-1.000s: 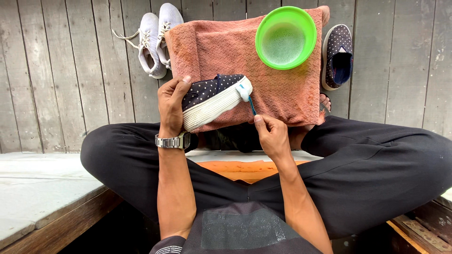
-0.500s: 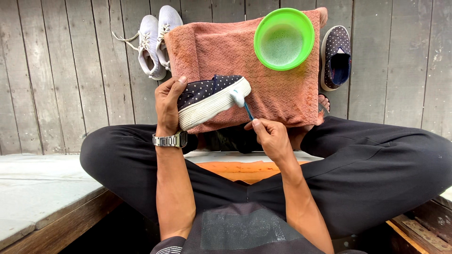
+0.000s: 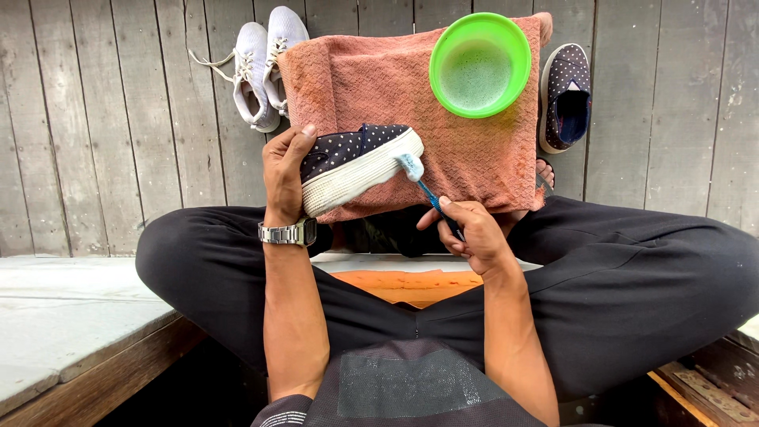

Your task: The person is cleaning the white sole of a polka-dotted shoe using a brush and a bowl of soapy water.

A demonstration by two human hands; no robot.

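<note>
Over pink towel (image 3: 474,166): left hand (image 3: 283,174) gripping dotted shoe (image 3: 356,162), right hand (image 3: 466,229) pinching toothbrush (image 3: 419,178) at its toe.

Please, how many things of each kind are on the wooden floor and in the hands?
Dotted navy shoes: 2, one in the left hand, one aside
White sneakers: 2
Green bowl: 1
Pink towel: 1
Toothbrush, in the right hand: 1
Total: 7

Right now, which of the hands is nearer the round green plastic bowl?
Right. The right hand sits below the round green plastic bowl, holding a blue toothbrush; the left hand is farther off to its lower left.
</note>
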